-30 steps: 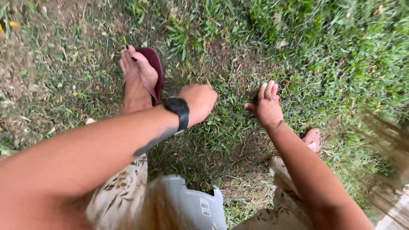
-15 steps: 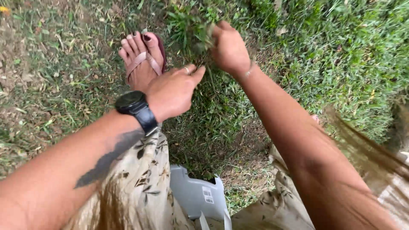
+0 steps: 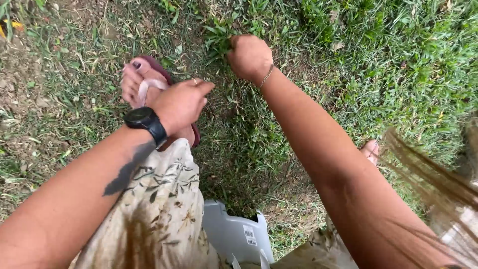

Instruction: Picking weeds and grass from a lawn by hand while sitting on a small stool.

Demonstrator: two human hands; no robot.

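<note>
- Down at the grass, the right hand [image 3: 249,56] is curled into a tight fist around a tuft of weeds [image 3: 219,36], knuckles up, with green blades sticking out past the thumb side; a thin bracelet [image 3: 267,75] sits at its wrist.
- Just short of that fist and to its left, the left hand [image 3: 180,103] hovers half closed — fingers bent, forefinger tip pointing toward the tuft, a ring on one finger. Whether it has hold of anything I cannot tell; nothing shows between the fingers.
- A black watch [image 3: 145,122] wraps the left wrist, and a dark tattoo mark runs along the forearm behind it.
- Under and beyond the left hand lies a foot in a dark red sandal [image 3: 159,69] with a pale pink strap, partly covered by the hand.
- Between the two forearms, nearer the body than both hands, a light grey plastic bin [image 3: 234,234] stands on the ground, only its rim and upper wall in view.
- Floral beige fabric [image 3: 159,209] covers the knee below the left forearm.
- Right of the right forearm, the toes of the other foot [image 3: 371,149] peek out on the grass — and blurred strands of hair hang across that corner.
</note>
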